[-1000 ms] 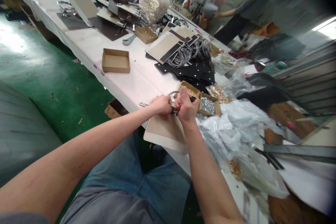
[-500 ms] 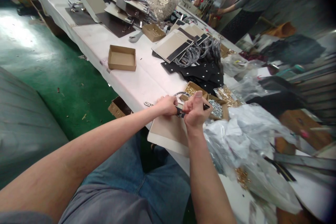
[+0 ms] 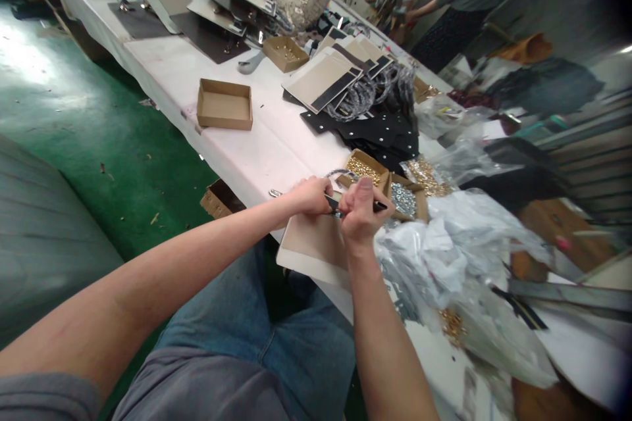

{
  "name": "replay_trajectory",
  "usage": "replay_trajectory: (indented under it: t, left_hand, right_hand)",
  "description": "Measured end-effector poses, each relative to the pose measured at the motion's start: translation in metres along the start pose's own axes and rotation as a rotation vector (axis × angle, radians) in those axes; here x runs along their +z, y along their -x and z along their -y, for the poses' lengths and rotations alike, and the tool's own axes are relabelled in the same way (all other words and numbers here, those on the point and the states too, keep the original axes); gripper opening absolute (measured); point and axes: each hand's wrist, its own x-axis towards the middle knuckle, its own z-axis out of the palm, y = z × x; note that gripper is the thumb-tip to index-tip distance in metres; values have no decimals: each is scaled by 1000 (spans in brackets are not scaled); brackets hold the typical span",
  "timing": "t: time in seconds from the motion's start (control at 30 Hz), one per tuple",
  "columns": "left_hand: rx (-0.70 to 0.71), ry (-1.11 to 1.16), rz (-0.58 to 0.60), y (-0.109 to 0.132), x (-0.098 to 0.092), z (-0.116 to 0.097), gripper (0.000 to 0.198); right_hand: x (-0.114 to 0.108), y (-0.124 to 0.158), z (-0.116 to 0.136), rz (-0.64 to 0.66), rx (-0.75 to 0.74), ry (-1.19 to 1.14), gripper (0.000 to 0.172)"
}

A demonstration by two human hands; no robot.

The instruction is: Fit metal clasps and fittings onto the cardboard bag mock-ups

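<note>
A beige panel (image 3: 316, 241) with a dark band along its far edge lies at the table's front edge, partly over my lap. My left hand (image 3: 315, 196) is closed on its far edge, fingers curled by the dark band. Close beside it, my right hand (image 3: 363, 210) makes a fist with the thumb on top, around a slim dark-handled tool (image 3: 380, 206); its end sticks out to the right. The tool's working end is hidden between the hands. A metal-ended piece (image 3: 275, 193) shows left of my left hand. A grey cord (image 3: 338, 172) loops behind the hands.
Small boxes of gold fasteners (image 3: 368, 168) and silver fasteners (image 3: 403, 198) stand just beyond my right hand. Plastic bags (image 3: 444, 230) crowd the right. Farther off are a cardboard box (image 3: 224, 105), stacked beige panels (image 3: 320, 82) and black pieces (image 3: 380, 135). Another person (image 3: 454, 0) stands across the table.
The view has shifted slightly. My right fist has tilted a little, and the dark end beside it sits lower. Both hands keep their hold at the panel's far edge.
</note>
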Motion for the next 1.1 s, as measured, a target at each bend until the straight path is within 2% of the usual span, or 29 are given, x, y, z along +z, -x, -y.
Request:
replay_trajectory:
  t: [0.1, 0.2, 0.27, 0.33, 0.4, 0.5, 0.57, 0.63, 0.7, 0.73, 0.8, 0.87, 1.0, 1.1]
  left_hand:
    - [-29, -12, -32, 6, 1, -9, 41]
    - [-37, -53, -96, 10, 3, -16, 35]
    - [-27, -84, -112, 11, 3, -17, 35]
    - [-6, -101, -112, 11, 0, -16, 43]
    - [14, -94, -132, 11, -3, -16, 56]
    - [55, -14, -184, 12, -7, -22, 66]
    - [55, 73, -204, 12, -8, -27, 70]
    - [-2, 145, -202, 11, -10, -31, 76]
    - [-80, 199, -156, 9, -14, -31, 73]
    - [-109, 230, -111, 7, -17, -29, 65]
    - [-144, 329, 13, 6, -24, -24, 41]
    - [-161, 480, 164, 8, -30, -19, 30]
    - [-187, 664, 416, 25, -31, -14, 35]
    - [-186, 694, 502, 40, -24, -11, 40]
  right_hand:
    - [-12, -19, 3, -45, 57, -202, 71]
    - [-43, -32, 19, -73, 130, -377, 75]
    - [-68, -25, 32, -150, 154, -358, 74]
    - [-89, -6, 41, -161, 236, -156, 70]
    - [-102, 19, 43, -95, 309, 218, 63]
    - [-108, 47, 36, -22, 377, 825, 55]
    - [-108, 55, 28, -1, 444, 1085, 71]
    - [-109, 55, 20, 45, 486, 1210, 84]
    - [-112, 53, 14, 92, 487, 1249, 85]
    - [-114, 52, 12, 104, 483, 1248, 86]
    - [-119, 51, 8, 119, 478, 1225, 89]
    - [-123, 52, 5, 138, 464, 1181, 90]
    - [-127, 51, 2, 170, 362, 1109, 87]
    - [-128, 46, 4, 168, 292, 1149, 96]
